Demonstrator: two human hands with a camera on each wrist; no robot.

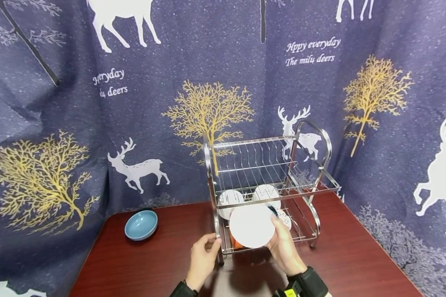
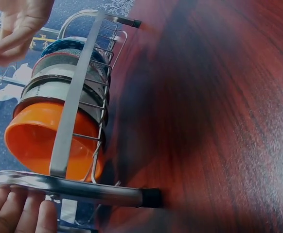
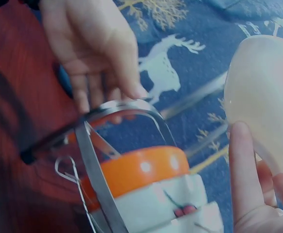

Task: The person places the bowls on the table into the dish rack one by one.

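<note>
My right hand (image 1: 285, 252) holds a plain white bowl (image 1: 252, 226) by its right edge, in front of the metal dish rack (image 1: 245, 202). In the right wrist view the fingers and thumb pinch the bowl (image 3: 265, 97) near its rim. My left hand (image 1: 203, 256) grips the rack's left front post, thumb on one side and fingers on the other. An orange bowl (image 2: 32, 138) stands on edge in the lower tier, beside several patterned bowls (image 2: 49, 90). The held bowl hides much of that tier in the head view.
A blue bowl (image 1: 141, 225) sits at the left back of the red-brown wooden table (image 1: 163, 255). White bowls (image 1: 230, 199) stand at the back of the rack's lower tier. Behind the table hangs a dark blue curtain (image 1: 134, 111) with deer and trees.
</note>
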